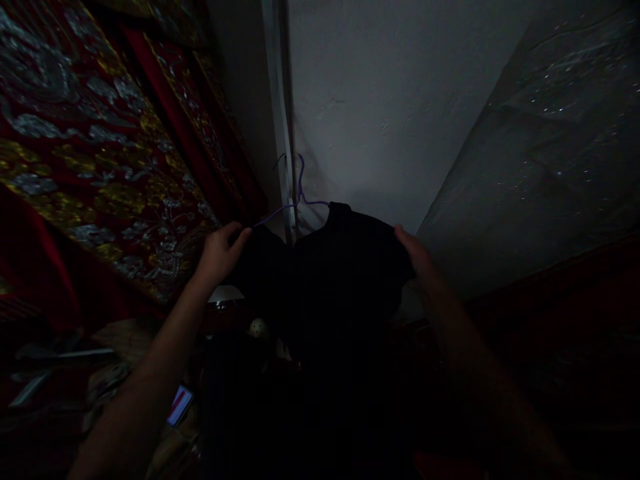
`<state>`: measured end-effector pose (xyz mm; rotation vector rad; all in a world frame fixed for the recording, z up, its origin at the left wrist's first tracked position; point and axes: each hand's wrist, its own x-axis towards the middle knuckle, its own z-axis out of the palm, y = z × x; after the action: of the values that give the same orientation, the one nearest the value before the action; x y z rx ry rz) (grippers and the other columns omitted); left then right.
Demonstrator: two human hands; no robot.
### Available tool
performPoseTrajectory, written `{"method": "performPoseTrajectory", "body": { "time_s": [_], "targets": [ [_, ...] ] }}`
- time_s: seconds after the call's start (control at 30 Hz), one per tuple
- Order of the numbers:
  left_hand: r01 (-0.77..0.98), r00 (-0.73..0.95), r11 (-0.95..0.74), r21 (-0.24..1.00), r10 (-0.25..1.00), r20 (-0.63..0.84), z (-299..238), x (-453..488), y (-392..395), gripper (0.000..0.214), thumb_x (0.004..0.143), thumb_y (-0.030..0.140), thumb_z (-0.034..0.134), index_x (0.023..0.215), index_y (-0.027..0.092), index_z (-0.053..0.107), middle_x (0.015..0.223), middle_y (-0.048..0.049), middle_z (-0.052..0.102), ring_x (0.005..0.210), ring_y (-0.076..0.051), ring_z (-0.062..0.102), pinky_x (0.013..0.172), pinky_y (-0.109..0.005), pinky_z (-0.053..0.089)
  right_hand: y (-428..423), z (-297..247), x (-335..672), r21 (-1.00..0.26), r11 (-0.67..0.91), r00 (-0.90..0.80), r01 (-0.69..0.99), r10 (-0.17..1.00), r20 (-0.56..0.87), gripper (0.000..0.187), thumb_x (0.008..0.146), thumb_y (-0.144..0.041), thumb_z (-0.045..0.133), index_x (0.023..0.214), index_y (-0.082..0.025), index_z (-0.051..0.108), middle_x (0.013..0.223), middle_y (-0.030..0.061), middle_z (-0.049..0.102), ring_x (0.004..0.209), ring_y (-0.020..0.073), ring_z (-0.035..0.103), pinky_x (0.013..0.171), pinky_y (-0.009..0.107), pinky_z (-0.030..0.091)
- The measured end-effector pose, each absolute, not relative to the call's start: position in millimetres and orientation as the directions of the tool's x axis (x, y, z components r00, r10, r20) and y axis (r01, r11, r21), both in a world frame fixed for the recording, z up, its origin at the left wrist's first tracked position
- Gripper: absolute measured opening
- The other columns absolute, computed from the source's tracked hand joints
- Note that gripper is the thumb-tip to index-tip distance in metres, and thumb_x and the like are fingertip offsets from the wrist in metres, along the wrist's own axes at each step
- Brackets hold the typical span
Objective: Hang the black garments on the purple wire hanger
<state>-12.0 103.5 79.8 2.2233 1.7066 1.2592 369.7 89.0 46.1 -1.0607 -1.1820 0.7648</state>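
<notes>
A black garment [345, 267] hangs in front of me on a thin purple wire hanger [300, 193], whose hook rises by a white wall strip. My left hand [220, 250] is closed on the garment's left shoulder, right at the hanger's left arm. My right hand [415, 253] grips the garment's right shoulder, fingers curled over the cloth. The hanger's right arm is inside the garment; the left arm shows bare. The scene is very dim.
A red cloth with gold and silver embroidery [95, 140] fills the left. A white wall [390, 93] stands behind, and a grey speckled surface [550, 153] slopes at the right. Dim clutter, including a small red and white item [179, 404], lies at the lower left.
</notes>
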Motion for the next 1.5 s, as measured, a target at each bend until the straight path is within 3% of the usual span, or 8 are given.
{"method": "performPoseTrajectory", "body": {
  "time_s": [0.3, 0.43, 0.6, 0.8, 1.0, 1.13, 1.33, 1.5],
  "targets": [
    [0.525, 0.035, -0.638, 0.563, 0.678, 0.735, 125, 44, 54, 0.047, 0.097, 0.053, 0.047, 0.122, 0.018, 0.067, 0.116, -0.0093, 0.067, 0.110, -0.024, 0.063, 0.099, -0.040, 0.049, 24, 47, 340, -0.880, 0.470, 0.515, 0.075, 0.737, 0.437, 0.048, 0.091, -0.064, 0.049, 0.112, -0.025, 0.067, 0.110, 0.0092, 0.072, 0.108, 0.0280, 0.067, 0.089, 0.045, 0.058],
    [0.200, 0.164, -0.392, 0.898, 0.917, 0.364, 125, 47, 32, 0.064, 0.098, 0.063, 0.028, 0.124, 0.018, 0.065, 0.108, -0.0116, 0.072, 0.099, -0.027, 0.069, 0.086, -0.043, 0.056, -34, 42, 310, -0.767, 0.598, -0.201, 0.233, 0.801, 0.564, 0.044, 0.069, -0.058, 0.079, 0.103, -0.029, 0.075, 0.100, 0.0071, 0.075, 0.099, 0.0297, 0.069, 0.086, 0.041, 0.057],
    [0.158, 0.226, -0.019, 0.987, 0.974, -0.017, 108, 16, 11, 0.051, 0.093, 0.058, 0.041, 0.118, 0.023, 0.068, 0.089, -0.0079, 0.070, 0.051, -0.013, 0.052, 0.056, -0.034, 0.052, -41, 64, 286, -0.869, 0.416, -0.875, 0.266, 0.483, -0.036, 0.054, 0.075, -0.051, 0.079, 0.122, -0.027, 0.069, 0.113, 0.0053, 0.074, 0.090, 0.0199, 0.071, 0.078, 0.030, 0.057],
    [0.444, 0.302, 0.062, 0.894, 0.929, -0.215, 102, -40, -17, 0.047, 0.081, 0.062, 0.063, 0.106, 0.024, 0.074, 0.063, 0.0003, 0.054, 0.047, -0.009, 0.038, 0.040, -0.021, 0.026, 20, 36, 291, -0.790, 0.497, -0.487, 0.359, 0.822, 0.296, 0.045, 0.092, -0.043, 0.063, 0.134, -0.029, 0.058, 0.135, 0.0078, 0.062, 0.122, 0.0243, 0.059, 0.107, 0.044, 0.045],
    [0.605, 0.127, -0.166, 0.779, 0.986, 0.112, 114, -51, -8, 0.044, 0.078, 0.061, 0.066, 0.059, 0.021, 0.063, 0.051, 0.0013, 0.053, 0.047, -0.012, 0.047, 0.041, -0.022, 0.035, 57, 24, 281, -0.831, 0.494, -0.369, 0.256, 0.845, 0.388, 0.037, 0.090, -0.050, 0.061, 0.114, -0.023, 0.068, 0.116, 0.0078, 0.070, 0.113, 0.0261, 0.063, 0.100, 0.041, 0.049],
    [0.553, -0.052, -0.386, 0.738, 0.868, 0.493, 118, -37, 16, 0.026, 0.083, 0.046, 0.068, 0.089, 0.020, 0.069, 0.081, -0.0025, 0.071, 0.071, -0.018, 0.066, 0.064, -0.027, 0.054, 77, 38, 280, -0.960, 0.273, -0.139, 0.056, 0.955, 0.263, 0.044, 0.080, -0.064, 0.064, 0.088, -0.021, 0.069, 0.083, 0.0037, 0.071, 0.082, 0.0232, 0.068, 0.073, 0.033, 0.055],
    [0.732, -0.139, -0.570, 0.373, 0.411, 0.901, 96, -7, 25, 0.021, 0.093, 0.027, 0.059, 0.111, 0.020, 0.066, 0.107, -0.0061, 0.068, 0.101, -0.020, 0.065, 0.092, -0.034, 0.052, 121, 78, 297, -0.908, 0.397, 0.309, -0.135, 0.887, 0.342, 0.055, 0.066, -0.068, 0.075, 0.096, -0.022, 0.069, 0.106, 0.0071, 0.074, 0.107, 0.0267, 0.067, 0.091, 0.037, 0.055],
    [0.681, 0.284, -0.664, 0.308, 0.628, 0.725, 44, 21, 22, 0.031, 0.098, 0.024, 0.048, 0.128, 0.023, 0.058, 0.111, -0.0055, 0.071, 0.095, -0.018, 0.069, 0.086, -0.030, 0.054, 113, 62, 315, -0.839, 0.451, 0.417, -0.305, 0.855, 0.308, 0.051, 0.075, -0.062, 0.074, 0.105, -0.020, 0.069, 0.105, 0.0064, 0.075, 0.102, 0.0251, 0.069, 0.088, 0.039, 0.057]
  ]
}}
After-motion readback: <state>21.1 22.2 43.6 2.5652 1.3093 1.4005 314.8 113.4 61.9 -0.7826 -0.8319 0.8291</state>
